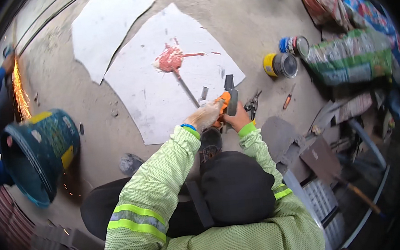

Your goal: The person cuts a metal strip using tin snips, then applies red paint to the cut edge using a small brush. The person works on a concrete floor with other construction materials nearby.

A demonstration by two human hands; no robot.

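Note:
My left hand (207, 115), in a pale glove with orange on its fingers, grips a dark grey metal piece (232, 104). My bare right hand (238, 118) closes round the lower end of the same piece, below the left. Beyond my hands, a white sheet (136, 106) lies on the floor with a smeared mound of reddish paste (170, 59) on it. A grey stick or strip (188, 92) runs from the paste toward my left hand. Beside it sits a short grey piece (204, 93). Pliers-like tools (252, 105) lie right of my right hand.
Left, a blue-sleeved person's hand (9, 64) is by streaming sparks (19, 93); a teal bucket (65, 136) lies tipped nearby. Two cans, yellow-banded (270, 65) and blue (287, 45), lie right, with an orange-handled screwdriver (287, 101), filled sacks (351, 59) and a brown board (321, 159).

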